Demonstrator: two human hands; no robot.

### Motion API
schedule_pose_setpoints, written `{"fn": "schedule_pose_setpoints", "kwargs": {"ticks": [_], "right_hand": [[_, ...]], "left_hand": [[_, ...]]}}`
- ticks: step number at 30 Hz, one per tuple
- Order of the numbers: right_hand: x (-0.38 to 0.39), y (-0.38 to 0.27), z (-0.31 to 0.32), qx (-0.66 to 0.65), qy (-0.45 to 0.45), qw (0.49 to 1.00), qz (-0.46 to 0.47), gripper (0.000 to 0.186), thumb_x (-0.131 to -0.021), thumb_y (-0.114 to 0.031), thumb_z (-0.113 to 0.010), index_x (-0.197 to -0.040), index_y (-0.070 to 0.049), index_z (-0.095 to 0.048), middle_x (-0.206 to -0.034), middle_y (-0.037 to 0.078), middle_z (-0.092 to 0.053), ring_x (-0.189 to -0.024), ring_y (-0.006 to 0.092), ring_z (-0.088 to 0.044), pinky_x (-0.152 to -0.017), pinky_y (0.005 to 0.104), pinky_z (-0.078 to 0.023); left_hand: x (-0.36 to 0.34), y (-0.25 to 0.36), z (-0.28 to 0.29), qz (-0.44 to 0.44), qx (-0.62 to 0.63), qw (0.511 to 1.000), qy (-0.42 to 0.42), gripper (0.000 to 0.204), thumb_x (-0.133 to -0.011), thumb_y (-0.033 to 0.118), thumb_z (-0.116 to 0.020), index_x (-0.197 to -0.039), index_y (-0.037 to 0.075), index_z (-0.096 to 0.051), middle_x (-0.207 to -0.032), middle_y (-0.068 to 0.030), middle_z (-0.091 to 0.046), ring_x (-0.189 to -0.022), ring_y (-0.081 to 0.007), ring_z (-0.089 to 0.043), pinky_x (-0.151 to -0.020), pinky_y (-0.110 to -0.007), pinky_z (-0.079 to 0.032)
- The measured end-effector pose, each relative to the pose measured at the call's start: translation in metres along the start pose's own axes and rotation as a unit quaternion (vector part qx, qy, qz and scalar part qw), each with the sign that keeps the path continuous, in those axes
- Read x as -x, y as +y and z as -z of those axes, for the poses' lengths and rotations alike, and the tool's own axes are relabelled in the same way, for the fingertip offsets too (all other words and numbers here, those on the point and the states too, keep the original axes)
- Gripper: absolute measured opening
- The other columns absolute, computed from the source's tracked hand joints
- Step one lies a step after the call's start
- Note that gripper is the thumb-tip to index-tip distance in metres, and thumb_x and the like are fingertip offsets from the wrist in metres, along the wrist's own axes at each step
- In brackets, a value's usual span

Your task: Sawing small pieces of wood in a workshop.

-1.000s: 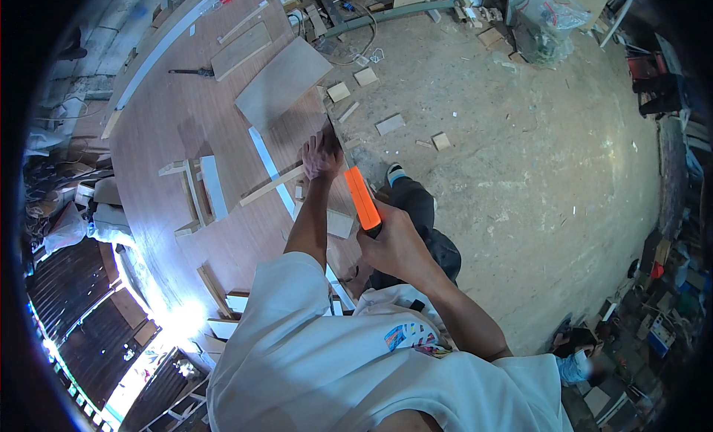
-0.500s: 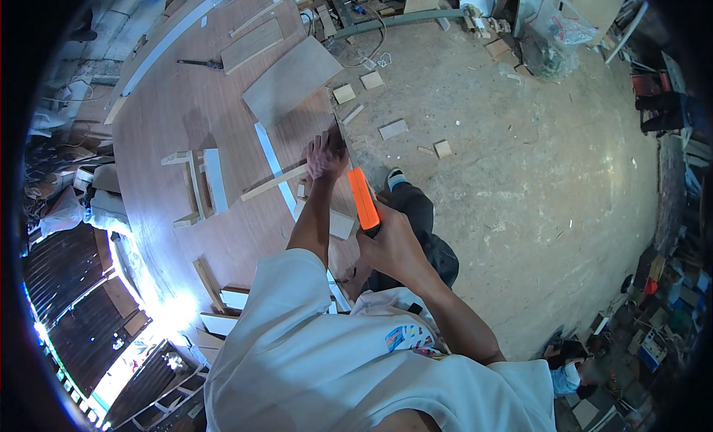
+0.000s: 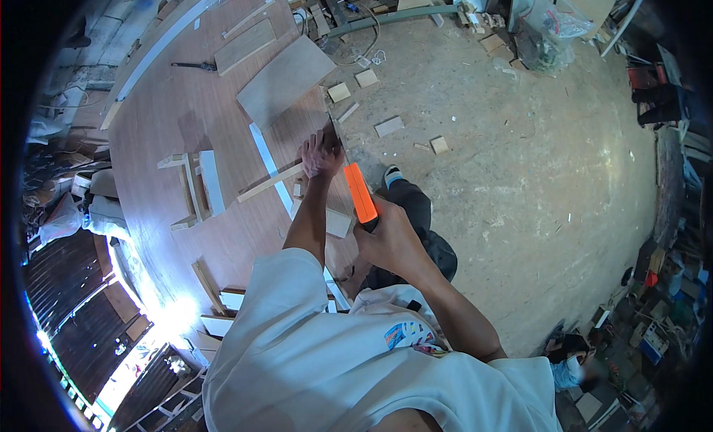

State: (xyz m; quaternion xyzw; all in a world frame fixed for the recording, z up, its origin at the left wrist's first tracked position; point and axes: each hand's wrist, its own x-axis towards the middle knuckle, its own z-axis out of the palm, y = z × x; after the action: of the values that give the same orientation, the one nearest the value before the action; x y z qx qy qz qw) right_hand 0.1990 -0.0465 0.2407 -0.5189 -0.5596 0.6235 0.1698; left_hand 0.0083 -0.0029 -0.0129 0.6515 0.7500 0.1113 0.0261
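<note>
While the right hand (image 3: 392,239) is closed firmly around the orange-and-black handle of a hand saw (image 3: 360,193), the left hand (image 3: 321,157) lies palm down at the near end of a narrow wooden strip (image 3: 269,182). The saw is beside the edge of the wood-grained table (image 3: 152,120), its thin dark blade pointing away from the person, just right of the left fingers. The blade shows almost edge-on and the strip's end is covered, so I cannot tell whether the left fingers clamp the wood or merely press on it. The strip crosses a long white strip (image 3: 262,146). Beyond the left hand lies a broad board (image 3: 286,79); small offcuts (image 3: 389,126) lie on the floor (image 3: 549,179).
</note>
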Motion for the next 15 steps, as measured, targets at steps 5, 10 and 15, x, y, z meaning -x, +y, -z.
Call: {"fn": "schedule_pose_setpoints", "kwargs": {"ticks": [5,10,15], "right_hand": [[0.003,0.0,-0.001,-0.002,0.006,1.0,0.024,0.015,-0.07,0.003,-0.054,-0.084,0.007,-0.051,-0.072,0.019,-0.053,-0.063,0.0282,-0.053,-0.064,0.0336,-0.044],[0.005,-0.003,0.0,0.001,-0.005,1.0,0.015,0.016,-0.07,0.003,-0.054,-0.085,0.007,-0.051,-0.073,0.019,-0.053,-0.065,0.0271,-0.053,-0.065,0.0332,-0.044],[0.004,-0.001,0.002,-0.009,0.003,1.0,0.026,0.019,-0.069,-0.001,-0.056,-0.086,0.008,-0.055,-0.063,0.029,-0.056,-0.064,0.0442,-0.06,-0.06,0.0444,-0.046]], "left_hand": [[0.001,-0.007,-0.005,-0.008,-0.025,0.999,0.036,0.042,-0.069,0.031,-0.064,-0.103,0.009,-0.056,-0.098,-0.0067,-0.05,-0.092,-0.0237,-0.05,-0.078,-0.041,-0.041],[0.003,-0.007,-0.001,0.006,0.001,1.0,0.014,0.04,-0.069,0.031,-0.064,-0.102,0.009,-0.058,-0.098,-0.0066,-0.05,-0.091,-0.0237,-0.051,-0.077,-0.041,-0.041],[-0.001,0.001,0.001,0.001,0.004,1.0,-0.01,0.04,-0.068,0.03,-0.064,-0.102,0.009,-0.058,-0.097,-0.0067,-0.05,-0.09,-0.0242,-0.051,-0.077,-0.041,-0.042]]}}
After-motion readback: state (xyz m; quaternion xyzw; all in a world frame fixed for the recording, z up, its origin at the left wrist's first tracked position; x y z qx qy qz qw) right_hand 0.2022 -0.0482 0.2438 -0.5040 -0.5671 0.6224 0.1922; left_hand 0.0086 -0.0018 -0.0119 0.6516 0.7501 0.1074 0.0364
